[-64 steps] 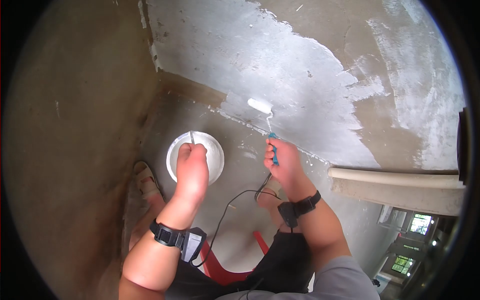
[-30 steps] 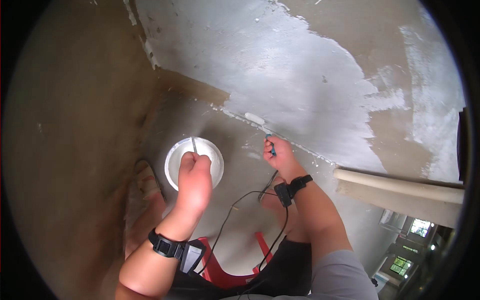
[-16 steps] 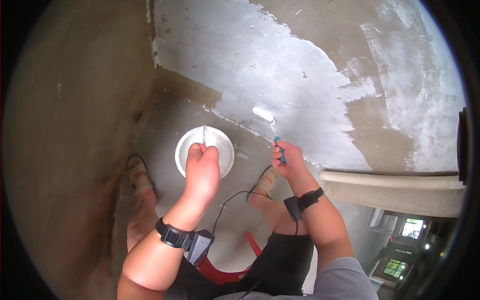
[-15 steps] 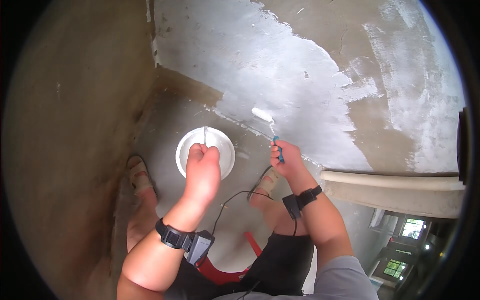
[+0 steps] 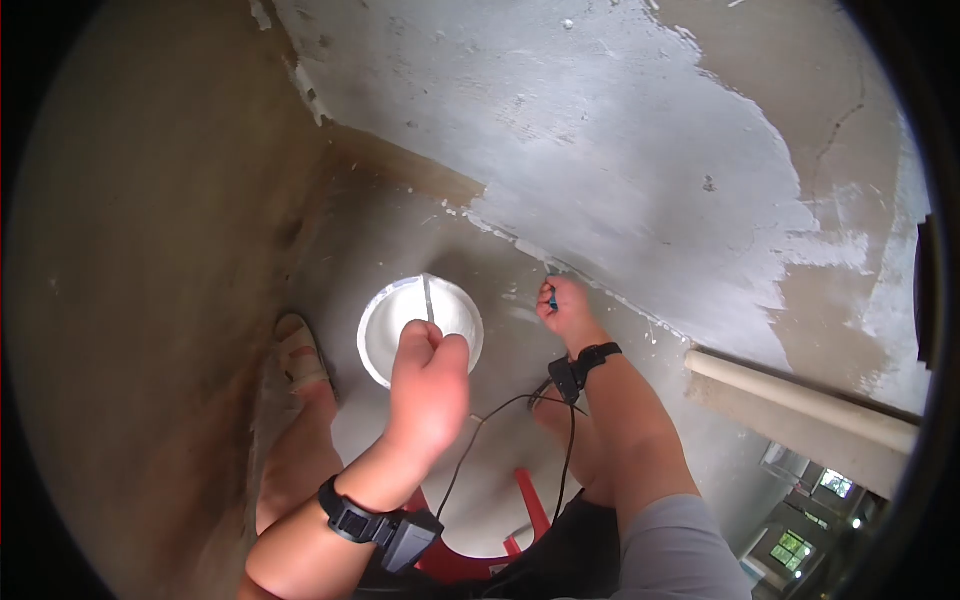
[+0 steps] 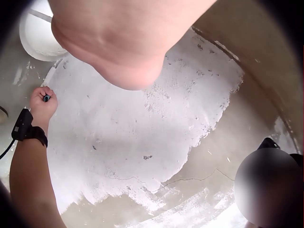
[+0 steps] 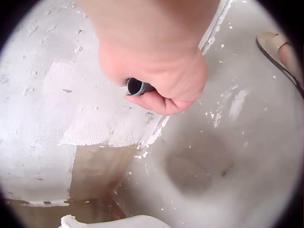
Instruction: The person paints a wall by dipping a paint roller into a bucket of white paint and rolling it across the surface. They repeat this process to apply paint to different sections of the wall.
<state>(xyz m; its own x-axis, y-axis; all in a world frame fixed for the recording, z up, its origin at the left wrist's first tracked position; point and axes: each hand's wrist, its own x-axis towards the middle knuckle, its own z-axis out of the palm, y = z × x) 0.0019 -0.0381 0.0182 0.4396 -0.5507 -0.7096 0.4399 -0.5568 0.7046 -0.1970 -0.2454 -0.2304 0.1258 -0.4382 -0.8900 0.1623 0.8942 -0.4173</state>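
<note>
Lowered since the earlier frame, the roller head point(image 5: 530, 249) is no longer seen plainly against the coated wall point(image 5: 600, 160); it is poorly shown now, but seems to be set along the spattered line where wall and floor meet. By that shift, the foot of the white coat is brought under the roller rather than the area above it. The blue-green handle point(image 5: 553, 300) is seen nearly end-on, where its length was shown before.

Nearest, the left hand point(image 5: 430, 395) is held over the bucket point(image 5: 363, 335), and a thin grey strip point(image 5: 429, 300) that runs to the far rim is pinched in its fingers. White is seen inside the bucket. Beyond and to the right, the handle is gripped by the right hand point(image 5: 565, 308), whose fingers are curled round it; its hollow end is left showing in the right wrist view. Wrist cameras are strapped to both forearms, and a red stool point(image 5: 532, 500) is partly seen below them.

Farther off, a brown band point(image 5: 410, 165) is left uncoated low on the wall near the corner, and the coat is ended in a ragged edge toward the right. A pale pipe point(image 5: 800, 390) is seen beyond, past the coated part.
</note>
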